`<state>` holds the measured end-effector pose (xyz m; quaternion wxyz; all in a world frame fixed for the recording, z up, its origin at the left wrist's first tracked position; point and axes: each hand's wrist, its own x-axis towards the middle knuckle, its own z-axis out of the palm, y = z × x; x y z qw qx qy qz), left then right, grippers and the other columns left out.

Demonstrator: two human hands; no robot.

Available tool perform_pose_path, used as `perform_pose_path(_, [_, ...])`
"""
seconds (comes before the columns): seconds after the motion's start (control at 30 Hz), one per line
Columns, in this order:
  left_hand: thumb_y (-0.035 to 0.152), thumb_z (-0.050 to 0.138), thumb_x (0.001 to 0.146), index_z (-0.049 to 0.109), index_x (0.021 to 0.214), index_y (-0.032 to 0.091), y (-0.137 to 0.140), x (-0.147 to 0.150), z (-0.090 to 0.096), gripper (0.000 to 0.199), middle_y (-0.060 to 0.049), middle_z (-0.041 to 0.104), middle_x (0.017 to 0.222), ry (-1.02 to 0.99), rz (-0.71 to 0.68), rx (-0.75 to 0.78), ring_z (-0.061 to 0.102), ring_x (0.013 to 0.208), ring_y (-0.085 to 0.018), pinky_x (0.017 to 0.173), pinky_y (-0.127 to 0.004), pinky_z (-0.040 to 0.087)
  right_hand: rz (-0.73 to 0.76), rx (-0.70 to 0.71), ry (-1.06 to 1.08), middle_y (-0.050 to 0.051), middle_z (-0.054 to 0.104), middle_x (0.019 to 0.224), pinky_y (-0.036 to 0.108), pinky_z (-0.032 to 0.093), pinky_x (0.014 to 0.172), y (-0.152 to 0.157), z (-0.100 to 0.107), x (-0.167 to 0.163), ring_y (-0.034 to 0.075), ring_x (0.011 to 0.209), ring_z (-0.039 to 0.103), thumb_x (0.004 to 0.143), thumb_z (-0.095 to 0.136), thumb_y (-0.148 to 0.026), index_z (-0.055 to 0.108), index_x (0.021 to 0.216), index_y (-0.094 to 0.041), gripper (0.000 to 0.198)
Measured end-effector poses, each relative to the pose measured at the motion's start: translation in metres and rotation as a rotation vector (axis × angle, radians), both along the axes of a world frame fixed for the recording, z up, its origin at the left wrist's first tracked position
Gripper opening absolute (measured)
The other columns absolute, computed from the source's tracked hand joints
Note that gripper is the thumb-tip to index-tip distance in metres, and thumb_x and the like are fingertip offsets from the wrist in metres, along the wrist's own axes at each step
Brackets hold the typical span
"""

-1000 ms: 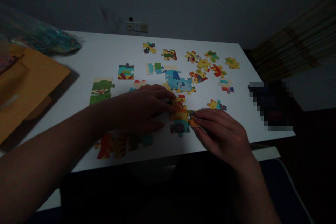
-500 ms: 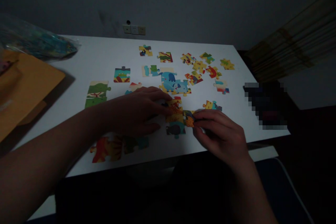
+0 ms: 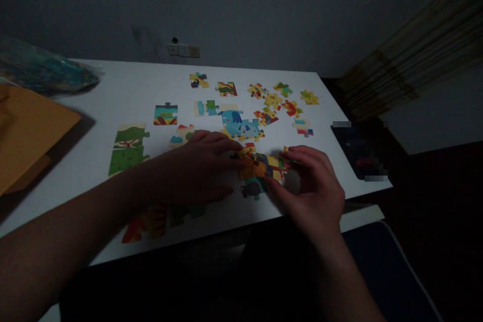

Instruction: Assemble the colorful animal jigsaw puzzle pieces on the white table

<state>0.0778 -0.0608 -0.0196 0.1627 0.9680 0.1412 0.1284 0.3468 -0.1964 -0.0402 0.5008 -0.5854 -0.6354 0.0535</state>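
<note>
My right hand grips a jigsaw puzzle piece with a tree and part of a spotted animal, thumb at its near edge and fingers at its far right. The piece sits against the right side of some spotted-animal pieces; whether it interlocks I cannot tell. My left hand lies with fingers stretched and apart, fingertips touching those pieces from the left. Just below them is a teal piece with a grey animal. Joined blue elephant pieces lie beyond my hands.
Several loose pieces are scattered toward the back right of the white table. Green pieces lie left, orange striped ones under my left forearm. An orange envelope and plastic bag occupy the left; a dark object the right edge.
The right fingers have spread to the outer edge of the tree piece, uncovering more of it. My left hand stays on the pieces. The whole view has shifted slightly.
</note>
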Motion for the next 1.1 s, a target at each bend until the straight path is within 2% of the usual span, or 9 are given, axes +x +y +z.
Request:
perform_pose_path(0.07, [0.044,0.073,0.105,0.075,0.145,0.031,0.001,0.002,0.002,0.042,-0.013,0.075,0.149,-0.099,0.057,-0.069,0.068,0.137,-0.035,0.118,-0.056,0.049,-0.043,0.120,0.030,0.011,0.071,0.131,0.055,0.070,0.096,-0.001,-0.002,-0.015,0.033,0.123,0.072,0.087,0.096,-0.023,0.078,0.131,-0.029,0.048])
perform_pose_path(0.17, [0.048,0.075,0.106,0.078,0.138,0.028,0.003,0.003,0.007,0.038,-0.009,0.085,0.119,-0.289,0.106,-0.333,0.078,0.110,-0.026,0.100,-0.043,0.059,-0.138,0.290,-0.034,0.008,0.069,0.122,0.054,0.070,0.091,0.000,-0.001,-0.037,0.031,0.114,0.073,0.088,0.095,-0.020,0.076,0.129,-0.031,0.047])
perform_pose_path(0.27, [0.041,0.083,0.100,0.079,0.133,0.024,0.003,0.004,0.011,0.037,-0.005,0.086,0.106,-0.413,0.131,-0.623,0.080,0.091,-0.018,0.083,-0.032,0.062,-0.185,0.314,-0.160,0.007,0.068,0.117,0.049,0.069,0.088,0.002,0.003,-0.056,0.028,0.107,0.073,0.090,0.093,-0.019,0.073,0.127,-0.031,0.044])
perform_pose_path(0.37, [0.033,0.087,0.095,0.079,0.124,0.022,0.000,0.007,0.011,0.032,-0.004,0.086,0.103,-0.450,0.175,-0.778,0.081,0.088,-0.016,0.080,-0.028,0.064,-0.167,0.280,-0.233,0.005,0.067,0.114,0.043,0.068,0.085,0.003,0.008,-0.070,0.025,0.103,0.072,0.091,0.092,-0.019,0.071,0.122,-0.031,0.039])
perform_pose_path(0.53, [0.028,0.080,0.092,0.076,0.103,0.019,0.002,0.009,0.008,0.015,-0.004,0.083,0.098,-0.469,0.213,-0.836,0.079,0.088,-0.015,0.079,-0.025,0.062,-0.083,0.273,-0.194,0.006,0.068,0.116,0.043,0.066,0.089,-0.001,0.009,-0.074,0.026,0.107,0.071,0.095,0.087,-0.022,0.071,0.123,-0.029,0.033])
perform_pose_path(0.7, [0.023,0.069,0.088,0.076,0.104,0.019,0.009,0.003,0.010,0.018,-0.001,0.079,0.090,-0.384,0.216,-0.874,0.072,0.073,-0.012,0.064,-0.022,0.054,0.030,0.142,-0.146,0.010,0.077,0.125,0.046,0.064,0.095,-0.002,0.007,-0.060,0.028,0.118,0.074,0.103,0.073,-0.019,0.073,0.130,-0.026,0.028])
perform_pose_path(0.83, [0.026,0.075,0.089,0.077,0.115,0.017,0.009,0.004,0.006,0.027,-0.004,0.081,0.095,-0.412,0.190,-0.914,0.074,0.076,-0.012,0.066,-0.022,0.056,0.108,-0.005,-0.181,0.006,0.084,0.113,0.041,0.064,0.089,-0.001,0.006,-0.061,0.023,0.102,0.079,0.106,0.072,-0.020,0.072,0.132,-0.026,0.028])
perform_pose_path(0.93, [0.026,0.080,0.086,0.077,0.119,0.018,0.009,0.007,0.001,0.035,-0.006,0.084,0.106,-0.423,0.187,-0.931,0.080,0.088,-0.015,0.077,-0.025,0.061,0.093,-0.049,-0.154,0.006,0.085,0.109,0.039,0.063,0.084,-0.002,0.003,-0.066,0.022,0.096,0.080,0.104,0.075,-0.024,0.074,0.131,-0.025,0.026])
perform_pose_path(1.1, [0.036,0.077,0.094,0.078,0.119,0.019,0.009,0.007,0.002,0.031,-0.006,0.086,0.099,-0.391,0.238,-1.006,0.081,0.088,-0.017,0.075,-0.025,0.062,0.021,-0.089,0.023,0.000,0.084,0.090,0.032,0.061,0.071,-0.001,-0.002,-0.066,0.017,0.077,0.078,0.099,0.082,-0.026,0.084,0.104,-0.026,0.005])
